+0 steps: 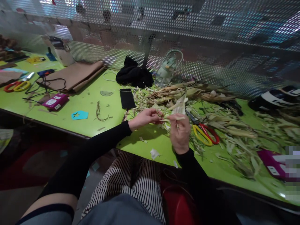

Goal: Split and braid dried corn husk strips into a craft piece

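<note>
Over the front part of the green table, my left hand [147,118] and my right hand [180,131] meet around a pale corn husk [179,106]. Its wide end fans upward above my right hand, while a thin rolled part runs between the fingertips of both hands. My left fingers pinch that thin part from the left. My right fingers are closed on it too. Scissors [203,132] with one yellow and one red handle lie just right of my right hand. A heap of dried corn husks [192,90] spreads behind and to the right.
On the green table [112,103] lie a black phone [127,98], a blue paper tag [79,115], a clear protractor [106,93] and a purple power strip [55,102]. Behind them are a black cloth [134,75], a green bottle [167,72] and brown paper [75,75]. A perforated metal screen [93,53] borders the back.
</note>
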The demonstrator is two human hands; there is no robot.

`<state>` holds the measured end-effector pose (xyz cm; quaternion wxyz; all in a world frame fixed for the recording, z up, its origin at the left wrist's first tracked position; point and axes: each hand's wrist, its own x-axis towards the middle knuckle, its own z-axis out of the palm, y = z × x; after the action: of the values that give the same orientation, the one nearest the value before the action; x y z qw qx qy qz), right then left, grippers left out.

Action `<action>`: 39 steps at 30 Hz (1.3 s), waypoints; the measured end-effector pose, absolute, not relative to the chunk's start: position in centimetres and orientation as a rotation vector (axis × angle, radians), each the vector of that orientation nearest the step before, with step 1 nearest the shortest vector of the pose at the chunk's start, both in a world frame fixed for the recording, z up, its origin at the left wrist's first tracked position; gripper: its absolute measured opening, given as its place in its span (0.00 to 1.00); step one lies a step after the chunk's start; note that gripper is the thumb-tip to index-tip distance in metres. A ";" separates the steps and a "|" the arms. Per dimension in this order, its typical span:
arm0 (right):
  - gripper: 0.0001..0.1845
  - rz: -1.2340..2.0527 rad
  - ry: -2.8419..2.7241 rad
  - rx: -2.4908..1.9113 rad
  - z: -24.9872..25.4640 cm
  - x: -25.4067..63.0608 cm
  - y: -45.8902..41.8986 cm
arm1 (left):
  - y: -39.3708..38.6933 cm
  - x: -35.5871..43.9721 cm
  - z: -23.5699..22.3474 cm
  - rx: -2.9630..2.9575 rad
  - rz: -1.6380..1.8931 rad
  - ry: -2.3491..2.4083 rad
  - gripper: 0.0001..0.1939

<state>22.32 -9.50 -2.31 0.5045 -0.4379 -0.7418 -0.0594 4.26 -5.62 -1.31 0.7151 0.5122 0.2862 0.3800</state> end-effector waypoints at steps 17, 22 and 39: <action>0.12 0.096 -2.037 -1.111 -2.0 21.9 -10.0 | -5.5 4.6 -1.3 1.336 1.113 0.885 0.04; 0.07 -0.053 -2.039 -0.984 -1.6 22.4 -10.0 | -5.5 4.2 -1.2 1.486 0.925 0.842 0.05; 0.17 0.222 -1.853 -1.249 -1.9 23.5 -9.1 | -5.9 4.1 -1.0 1.359 0.971 0.762 0.09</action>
<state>23.53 -9.10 -1.85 0.4331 -0.5013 -0.7437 0.0890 4.14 -5.86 -1.04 0.6076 0.5879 0.3296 0.4201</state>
